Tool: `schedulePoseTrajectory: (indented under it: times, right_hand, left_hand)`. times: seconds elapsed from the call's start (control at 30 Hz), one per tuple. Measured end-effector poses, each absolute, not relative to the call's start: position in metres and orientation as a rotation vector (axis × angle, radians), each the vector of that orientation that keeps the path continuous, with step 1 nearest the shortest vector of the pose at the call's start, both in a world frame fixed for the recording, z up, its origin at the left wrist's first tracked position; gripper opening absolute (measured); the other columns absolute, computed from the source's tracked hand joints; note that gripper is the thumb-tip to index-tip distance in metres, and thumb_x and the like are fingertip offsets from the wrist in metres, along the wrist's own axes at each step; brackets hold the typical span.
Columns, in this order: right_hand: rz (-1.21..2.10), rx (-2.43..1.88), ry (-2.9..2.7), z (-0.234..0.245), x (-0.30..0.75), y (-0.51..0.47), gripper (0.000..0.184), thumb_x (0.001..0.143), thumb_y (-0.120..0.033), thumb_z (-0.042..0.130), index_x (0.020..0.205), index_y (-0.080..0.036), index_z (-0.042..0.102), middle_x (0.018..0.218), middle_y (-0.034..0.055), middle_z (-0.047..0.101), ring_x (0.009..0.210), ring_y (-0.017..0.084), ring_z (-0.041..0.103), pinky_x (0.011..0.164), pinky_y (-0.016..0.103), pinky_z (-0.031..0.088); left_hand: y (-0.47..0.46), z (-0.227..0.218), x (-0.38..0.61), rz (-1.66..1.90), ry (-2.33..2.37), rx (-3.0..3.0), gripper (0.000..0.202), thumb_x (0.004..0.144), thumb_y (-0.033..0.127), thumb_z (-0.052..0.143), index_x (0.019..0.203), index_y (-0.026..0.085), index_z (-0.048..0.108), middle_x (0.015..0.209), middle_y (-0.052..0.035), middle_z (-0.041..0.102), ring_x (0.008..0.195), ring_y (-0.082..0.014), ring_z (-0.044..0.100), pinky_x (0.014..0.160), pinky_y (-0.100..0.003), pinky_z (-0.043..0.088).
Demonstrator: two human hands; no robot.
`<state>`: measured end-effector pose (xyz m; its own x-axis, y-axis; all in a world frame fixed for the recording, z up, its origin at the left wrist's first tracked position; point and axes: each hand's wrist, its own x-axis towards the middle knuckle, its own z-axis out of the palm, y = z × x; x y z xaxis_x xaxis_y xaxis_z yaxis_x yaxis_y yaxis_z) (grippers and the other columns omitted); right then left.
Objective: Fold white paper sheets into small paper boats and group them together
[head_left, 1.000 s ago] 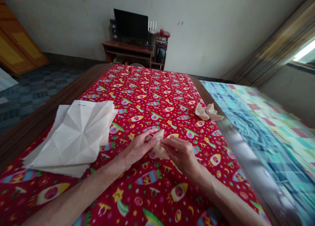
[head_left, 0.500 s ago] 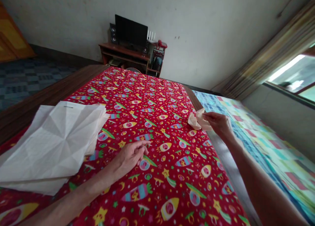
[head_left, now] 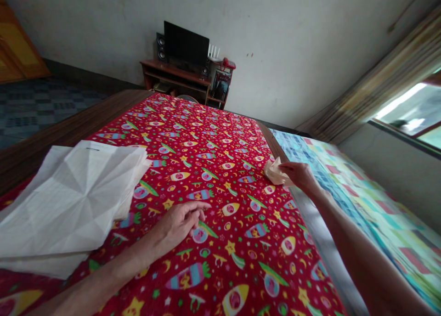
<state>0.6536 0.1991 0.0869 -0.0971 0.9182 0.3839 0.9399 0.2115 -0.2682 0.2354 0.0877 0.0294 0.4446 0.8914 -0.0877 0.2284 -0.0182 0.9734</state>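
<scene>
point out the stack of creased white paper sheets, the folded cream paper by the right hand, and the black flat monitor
Stack of creased white paper sheets (head_left: 78, 198): head view, middle of the top sheet.
Folded cream paper (head_left: 274, 172): head view, its folded side.
Black flat monitor (head_left: 186, 44): head view, centre of the screen.

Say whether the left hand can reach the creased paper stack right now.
Likely yes: the left hand appears to hold nothing, and only red cloth shows between it and the creased paper stack.
</scene>
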Motion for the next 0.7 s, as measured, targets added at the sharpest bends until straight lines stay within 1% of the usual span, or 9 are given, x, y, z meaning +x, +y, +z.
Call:
schedulePoseTrajectory:
  times: [0.2,0.37,0.47,0.6,0.7]
  right_hand:
    - [-0.015,-1.716,-1.952,0.087,0.665,0.197,0.028,0.075,-0.034,0.055,0.084,-0.016,0.074,0.07,0.0068,0.073,0.059,0.019,0.064,0.054,0.026,0.045]
    - [0.026,-1.724,-1.887,0.08,0.666,0.195,0.028,0.073,-0.038,0.058,0.083,-0.017,0.075,0.072,0.0073,0.073,0.061,0.02,0.065,0.055,0.027,0.047]
    - [0.052,-1.724,-1.852,0.079,0.664,0.196,0.03,0.075,-0.04,0.057,0.083,-0.018,0.075,0.072,0.0063,0.073,0.063,0.019,0.065,0.056,0.027,0.046]
    - [0.076,-1.738,-1.803,0.081,0.665,0.196,0.032,0.076,-0.042,0.057,0.083,-0.017,0.074,0.069,0.0058,0.072,0.06,0.018,0.063,0.053,0.026,0.044]
    - [0.105,-1.747,-1.788,0.08,0.669,0.196,0.032,0.075,-0.042,0.058,0.084,-0.016,0.075,0.068,0.0058,0.072,0.059,0.018,0.063,0.053,0.027,0.044]
  left_hand:
    - [0.088,0.027,0.235,0.722,1.013,1.553,0.043,0.085,0.037,0.04,0.115,0.014,0.061,0.081,-0.0036,0.062,0.053,-0.0082,0.05,0.047,-0.018,0.041]
    - [0.089,0.03,0.236,0.713,1.026,1.567,0.044,0.085,0.037,0.039,0.114,0.013,0.062,0.08,-0.0035,0.062,0.051,-0.0078,0.049,0.046,-0.018,0.04]
    - [0.087,0.033,0.236,0.711,1.034,1.583,0.043,0.084,0.037,0.04,0.113,0.014,0.062,0.08,-0.0032,0.062,0.051,-0.0077,0.049,0.046,-0.017,0.039]
    - [0.085,0.039,0.236,0.701,1.049,1.59,0.043,0.083,0.037,0.04,0.111,0.015,0.063,0.079,-0.0034,0.062,0.052,-0.0084,0.049,0.046,-0.018,0.039]
    - [0.085,0.042,0.236,0.699,1.055,1.592,0.042,0.082,0.038,0.041,0.109,0.016,0.065,0.079,-0.0035,0.063,0.052,-0.0088,0.05,0.047,-0.018,0.039]
